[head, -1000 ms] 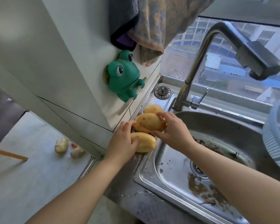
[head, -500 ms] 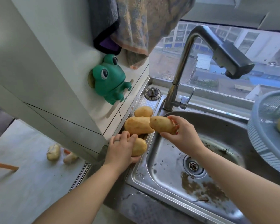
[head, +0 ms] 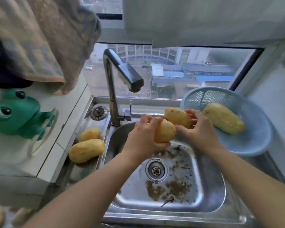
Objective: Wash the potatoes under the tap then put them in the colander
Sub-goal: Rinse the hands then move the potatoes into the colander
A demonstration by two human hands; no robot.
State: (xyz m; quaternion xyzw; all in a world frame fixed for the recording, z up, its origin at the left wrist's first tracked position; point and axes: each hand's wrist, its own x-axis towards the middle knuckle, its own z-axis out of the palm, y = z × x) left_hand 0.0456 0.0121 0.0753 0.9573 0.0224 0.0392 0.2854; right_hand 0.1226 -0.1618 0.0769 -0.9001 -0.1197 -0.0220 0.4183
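My left hand (head: 142, 137) grips a yellow potato (head: 165, 131) over the steel sink (head: 209, 203). My right hand (head: 198, 130) holds a second potato (head: 177, 117) just to its right, the two potatoes touching. Both sit below and right of the tap spout (head: 132, 78), from which no water runs. A pale blue colander (head: 253, 143) stands at the sink's right with one potato (head: 224, 118) inside. Two more potatoes (head: 86, 150) (head: 90, 134) lie on the ledge left of the sink.
Brown dirt lies around the sink drain (head: 156, 169). A green frog holder (head: 18, 114) sticks to the tiled wall at left, with towels (head: 44, 38) hanging above. A window runs behind the tap. A round drain plug (head: 98, 113) sits on the ledge beside the tap base.
Both hands lifted a potato each from the left ledge and carried them right, over the sink near the tap. The view swung right, showing the colander fully.
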